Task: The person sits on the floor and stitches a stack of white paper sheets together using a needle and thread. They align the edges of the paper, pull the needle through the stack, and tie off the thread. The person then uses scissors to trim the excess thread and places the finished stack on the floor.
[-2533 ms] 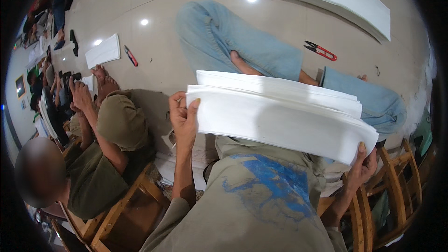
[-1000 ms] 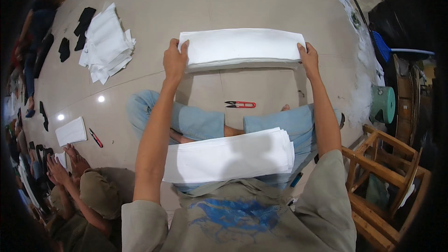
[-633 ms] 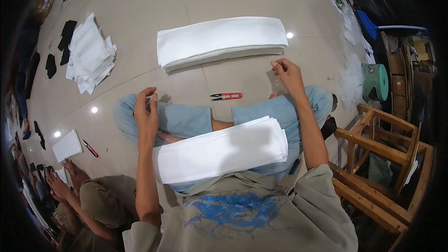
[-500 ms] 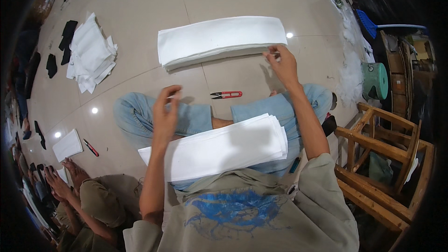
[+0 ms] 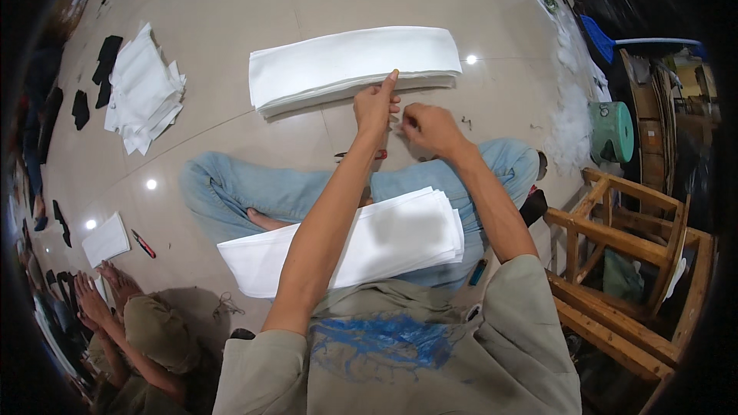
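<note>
From my remote seat, the head view is the only one I have. The white stack (image 5: 354,61) lies on the floor beyond the person's crossed legs (image 5: 238,177), and I take it as my landmark. Over the last half second the left hand (image 5: 374,107) has crossed from near the stack's left part to the middle of its near side, and the right hand (image 5: 433,127) has drawn back just beside it. The stack has stayed on the floor; I judge that neither hand is supporting it now.

On the left hand I see the thumb extended, its tip over the stack's near edge, the other fingers curled; I can't tell whether it touches. The right hand's fingers are bent inward, and I can't tell whether they pinch anything.

The stack's long axis runs left to right, its right end slightly farther from the person. Nearer than the stack, a white bundle (image 5: 411,230) lies across the lap, slanting the same way. Red-handled snips (image 5: 382,154) sit between them, partly behind the left forearm.
</note>
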The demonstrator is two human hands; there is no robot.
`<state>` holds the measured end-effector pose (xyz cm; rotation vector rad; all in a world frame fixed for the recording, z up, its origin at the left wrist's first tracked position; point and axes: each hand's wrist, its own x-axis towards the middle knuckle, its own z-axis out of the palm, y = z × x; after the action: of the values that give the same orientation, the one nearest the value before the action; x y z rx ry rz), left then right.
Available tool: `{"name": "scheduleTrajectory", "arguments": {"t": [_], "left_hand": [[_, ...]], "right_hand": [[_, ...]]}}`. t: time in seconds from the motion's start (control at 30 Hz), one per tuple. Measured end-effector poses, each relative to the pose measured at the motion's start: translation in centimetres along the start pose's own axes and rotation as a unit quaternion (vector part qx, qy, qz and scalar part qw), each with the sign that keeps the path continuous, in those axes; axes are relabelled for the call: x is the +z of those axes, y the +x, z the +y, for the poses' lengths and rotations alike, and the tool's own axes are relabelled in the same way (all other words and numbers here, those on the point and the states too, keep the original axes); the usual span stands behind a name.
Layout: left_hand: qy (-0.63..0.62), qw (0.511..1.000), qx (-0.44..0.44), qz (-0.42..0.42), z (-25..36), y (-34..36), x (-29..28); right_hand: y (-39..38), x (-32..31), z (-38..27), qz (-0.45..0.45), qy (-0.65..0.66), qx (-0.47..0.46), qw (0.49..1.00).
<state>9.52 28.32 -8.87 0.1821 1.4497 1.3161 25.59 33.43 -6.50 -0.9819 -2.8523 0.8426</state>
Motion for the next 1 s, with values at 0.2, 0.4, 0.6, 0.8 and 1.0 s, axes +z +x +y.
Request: {"name": "scheduleTrajectory", "arguments": {"t": [0.2,0.4,0.6,0.8,1.0], "left_hand": [[-0.006,0.999,0.017,0.03,0.1,1.0,2.6],[-0.029,0.999,0.0,-0.025,-0.6,-0.4,1.5],[0.104,0.991,0.033,-0.079,0.5,-3.6,-2.3],[0.082,0.991,0.106,-0.003,1.8,-8.5,-5.8],[0.348,0.877,0.284,-0.17,2.3,-8.2,10.9]], "right_hand": [[0.8,8.3,-0.9,-0.061,-0.114,-0.254,0.959],[0.4,5.6,-3.3,-0.195,-0.056,-0.138,0.969],[-3.1,1.6,-2.4,-0.108,-0.019,0.026,0.994],[-5.1,-0.8,-1.6,0.051,0.101,0.067,0.991],[-2.9,2.6,-1.2,-0.136,0.087,0.027,0.987]]}}
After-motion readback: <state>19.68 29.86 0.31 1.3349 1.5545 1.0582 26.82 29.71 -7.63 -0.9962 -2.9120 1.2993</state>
